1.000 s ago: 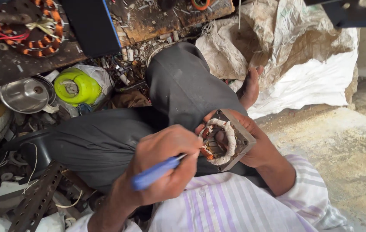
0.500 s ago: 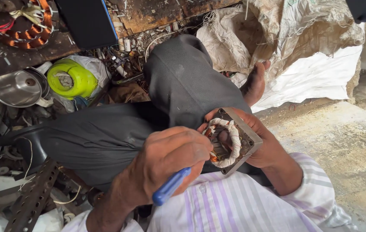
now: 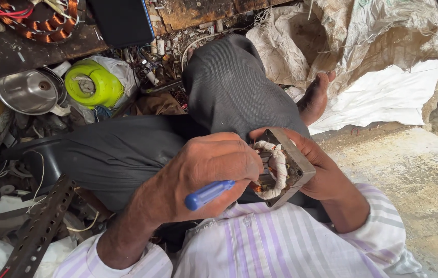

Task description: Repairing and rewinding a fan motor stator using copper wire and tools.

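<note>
**Screwdriver tip at the motor core, held over the lap**

Person seated cross-legged on the floor, seen from above. Left hand [image 3: 206,172] wrapped tight around a blue-handled screwdriver [image 3: 209,193]; only the handle end sticks out below the fist, the shaft is hidden behind the fingers [image 3: 239,154]. The working end points into the motor core [image 3: 280,167], though the contact point itself cannot be made out.

Right hand [image 3: 322,170] cups the motor core from behind and below, fingers closed around its square metal frame, thumb side up along the top edge. The core is tilted, open face toward the left hand; white wrapped windings ring the opening, with copper showing inside. It sits above the lap, just in front of the striped shirt [image 3: 280,247], close to the bent knee in dark trousers [image 3: 229,87].

Around: steel bowl [image 3: 26,91] and green plastic lid [image 3: 93,85] to the left among scrap parts, copper coil [image 3: 39,23] at top left, perforated metal bar [image 3: 36,231] bottom left, white sacks [image 3: 378,67] at right beside a bare foot [image 3: 316,98].
</note>
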